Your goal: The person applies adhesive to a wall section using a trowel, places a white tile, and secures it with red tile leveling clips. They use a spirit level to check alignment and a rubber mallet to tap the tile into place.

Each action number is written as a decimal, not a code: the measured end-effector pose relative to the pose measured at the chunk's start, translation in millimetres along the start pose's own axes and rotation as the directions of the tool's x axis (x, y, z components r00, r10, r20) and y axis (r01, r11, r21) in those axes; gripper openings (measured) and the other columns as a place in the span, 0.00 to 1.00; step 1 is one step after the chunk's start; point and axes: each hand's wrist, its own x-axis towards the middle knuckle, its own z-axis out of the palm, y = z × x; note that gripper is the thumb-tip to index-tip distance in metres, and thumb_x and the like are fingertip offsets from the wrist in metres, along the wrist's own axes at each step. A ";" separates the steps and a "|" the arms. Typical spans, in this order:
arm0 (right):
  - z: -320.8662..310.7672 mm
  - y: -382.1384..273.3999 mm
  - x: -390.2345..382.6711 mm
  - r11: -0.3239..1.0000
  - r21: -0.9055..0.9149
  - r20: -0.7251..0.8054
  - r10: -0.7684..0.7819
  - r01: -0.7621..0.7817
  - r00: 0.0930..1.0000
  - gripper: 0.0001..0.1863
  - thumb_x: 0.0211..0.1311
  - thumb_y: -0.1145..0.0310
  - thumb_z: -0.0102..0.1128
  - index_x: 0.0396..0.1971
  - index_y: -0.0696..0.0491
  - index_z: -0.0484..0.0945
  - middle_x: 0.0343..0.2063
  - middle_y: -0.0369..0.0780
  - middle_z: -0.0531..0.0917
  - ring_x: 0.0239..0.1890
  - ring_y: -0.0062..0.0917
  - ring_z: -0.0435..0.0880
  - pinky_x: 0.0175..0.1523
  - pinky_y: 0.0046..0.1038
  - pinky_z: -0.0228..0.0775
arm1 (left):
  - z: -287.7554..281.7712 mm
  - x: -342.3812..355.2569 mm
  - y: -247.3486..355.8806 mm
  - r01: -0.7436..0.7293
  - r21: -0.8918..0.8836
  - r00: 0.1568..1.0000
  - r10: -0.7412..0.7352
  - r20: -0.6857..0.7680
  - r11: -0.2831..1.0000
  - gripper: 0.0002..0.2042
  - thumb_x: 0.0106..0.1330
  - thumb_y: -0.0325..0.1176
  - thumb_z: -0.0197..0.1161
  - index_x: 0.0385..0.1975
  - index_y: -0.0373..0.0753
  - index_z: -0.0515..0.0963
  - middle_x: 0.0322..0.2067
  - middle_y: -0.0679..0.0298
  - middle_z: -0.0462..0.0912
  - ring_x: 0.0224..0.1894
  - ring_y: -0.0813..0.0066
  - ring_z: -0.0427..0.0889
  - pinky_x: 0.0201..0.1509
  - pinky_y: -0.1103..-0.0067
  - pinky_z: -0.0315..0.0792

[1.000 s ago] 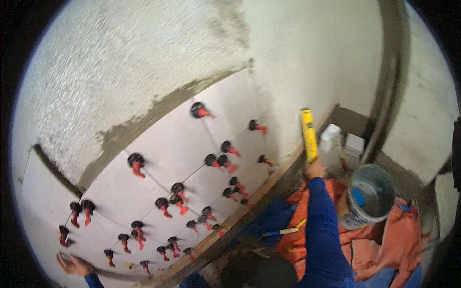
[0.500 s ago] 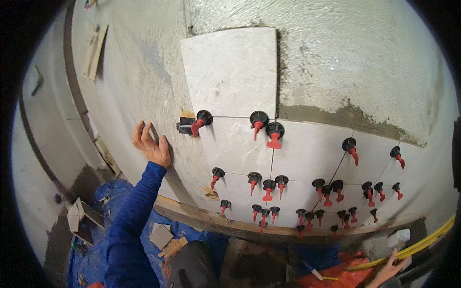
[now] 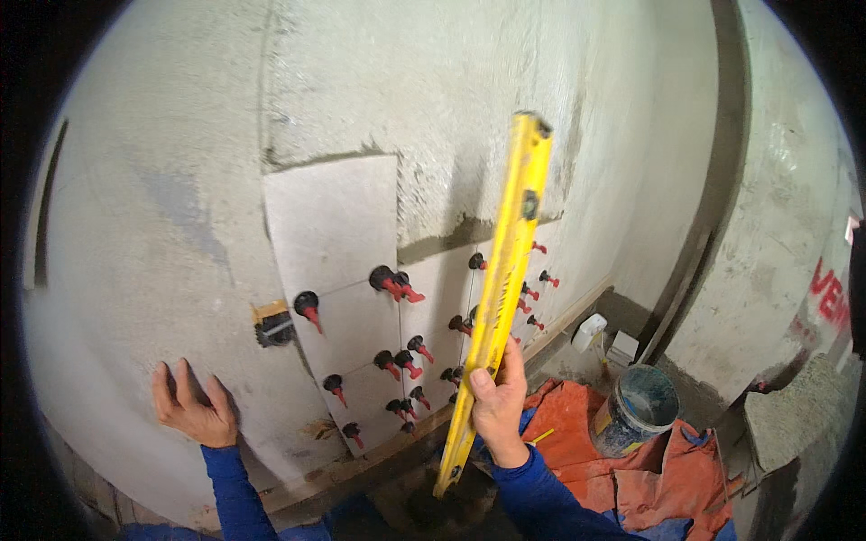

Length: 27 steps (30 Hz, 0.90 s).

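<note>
My right hand (image 3: 498, 406) grips the lower part of a long yellow spirit level (image 3: 512, 261). The level stands nearly upright, its top leaning right, in front of the tiled part of the wall. Spread fingers of my left hand (image 3: 194, 410) rest against the bare grey wall (image 3: 135, 298), left of the tiles. One large pale tile (image 3: 334, 225) forms the topmost piece, above rows of similar tiles. Tile-levelling clips with black bases and red handles (image 3: 308, 311) sit along the joints; the level hides some of them.
A dark patch with a tan piece (image 3: 272, 325) is in the wall beside the tiles. At lower right, a bucket (image 3: 636, 410) stands among orange sheeting (image 3: 577, 469). A white bottle (image 3: 589, 332) is near the wall base, and a rough grey slab (image 3: 801, 415) lies farther right.
The view has swung to the right. My right hand has raised the yellow level from the lower right to nearly upright before the tiles. My left hand stays at the wall.
</note>
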 end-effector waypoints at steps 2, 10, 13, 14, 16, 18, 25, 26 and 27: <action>20.8 -8.9 -8.6 0.997 -0.073 -0.020 -0.033 0.032 0.999 0.27 0.72 0.63 0.65 0.64 0.60 0.70 0.50 0.38 0.81 0.49 0.20 0.78 0.56 0.27 0.72 | -0.5 -0.3 0.7 0.022 0.000 1.000 -0.022 0.001 1.000 0.23 0.72 0.43 0.61 0.65 0.45 0.74 0.68 0.50 0.68 0.70 0.50 0.66 0.71 0.59 0.57; 79.1 -22.4 -26.0 0.949 -0.312 -0.005 -0.046 0.042 0.999 0.16 0.71 0.63 0.67 0.45 0.62 0.78 0.32 0.43 0.85 0.33 0.21 0.83 0.40 0.27 0.75 | -1.3 -0.6 -1.0 0.044 -0.121 0.999 -0.046 -0.021 0.992 0.23 0.69 0.41 0.62 0.63 0.43 0.76 0.66 0.52 0.71 0.68 0.50 0.66 0.69 0.60 0.58; 91.9 -22.7 -26.9 0.859 -0.480 0.065 -0.168 0.179 0.984 0.14 0.69 0.66 0.69 0.41 0.62 0.78 0.27 0.46 0.85 0.28 0.27 0.85 0.36 0.30 0.76 | -1.0 -1.5 -1.9 0.065 -0.143 0.997 -0.069 -0.022 0.988 0.23 0.67 0.39 0.64 0.62 0.44 0.77 0.65 0.53 0.72 0.66 0.51 0.68 0.68 0.61 0.59; 95.1 -23.1 -26.9 0.827 -0.523 0.078 -0.195 0.207 0.978 0.13 0.68 0.66 0.69 0.39 0.61 0.78 0.27 0.49 0.86 0.28 0.31 0.87 0.35 0.31 0.77 | -0.6 -1.7 -2.1 0.063 -0.148 0.997 -0.068 -0.029 0.987 0.22 0.66 0.39 0.64 0.61 0.45 0.77 0.65 0.54 0.72 0.66 0.52 0.68 0.67 0.62 0.59; 101.5 -21.3 -25.8 0.727 -0.627 0.100 -0.281 0.280 0.954 0.13 0.68 0.68 0.69 0.39 0.62 0.78 0.29 0.51 0.87 0.30 0.33 0.89 0.36 0.32 0.78 | 0.0 -2.3 -2.6 0.071 -0.166 0.997 -0.077 -0.030 0.984 0.21 0.66 0.39 0.65 0.59 0.45 0.79 0.65 0.56 0.73 0.66 0.54 0.68 0.66 0.63 0.59; 108.3 -17.1 -24.5 0.764 -0.588 0.075 -0.274 0.264 0.959 0.12 0.68 0.69 0.69 0.40 0.61 0.79 0.30 0.50 0.87 0.33 0.29 0.89 0.40 0.30 0.79 | 0.6 -2.6 -3.4 0.076 -0.180 0.997 -0.080 -0.018 0.981 0.21 0.66 0.39 0.66 0.58 0.46 0.80 0.65 0.58 0.73 0.66 0.55 0.68 0.66 0.65 0.59; 125.7 9.5 -16.5 0.769 -0.600 0.018 -0.264 0.222 0.964 0.12 0.68 0.68 0.69 0.41 0.61 0.79 0.29 0.46 0.86 0.29 0.24 0.85 0.36 0.28 0.77 | -0.6 0.4 -5.4 0.065 -0.216 0.996 -0.078 -0.050 0.974 0.19 0.63 0.38 0.67 0.55 0.46 0.82 0.65 0.59 0.74 0.66 0.56 0.69 0.67 0.65 0.58; 126.6 11.9 -16.2 0.745 -0.637 0.015 -0.247 0.199 0.969 0.12 0.68 0.67 0.69 0.41 0.61 0.79 0.28 0.46 0.86 0.28 0.24 0.85 0.36 0.29 0.77 | -2.6 1.5 -5.5 0.069 -0.199 0.997 -0.075 -0.025 0.978 0.19 0.63 0.37 0.67 0.54 0.45 0.82 0.65 0.59 0.75 0.66 0.56 0.69 0.67 0.65 0.59; 127.5 14.4 -14.8 0.719 -0.666 0.012 -0.255 0.198 0.967 0.13 0.68 0.66 0.69 0.41 0.60 0.79 0.28 0.47 0.85 0.28 0.25 0.85 0.35 0.29 0.77 | -5.5 2.7 -5.7 0.077 -0.236 0.996 -0.085 -0.024 0.969 0.18 0.63 0.36 0.67 0.54 0.45 0.82 0.64 0.58 0.75 0.66 0.56 0.69 0.66 0.65 0.60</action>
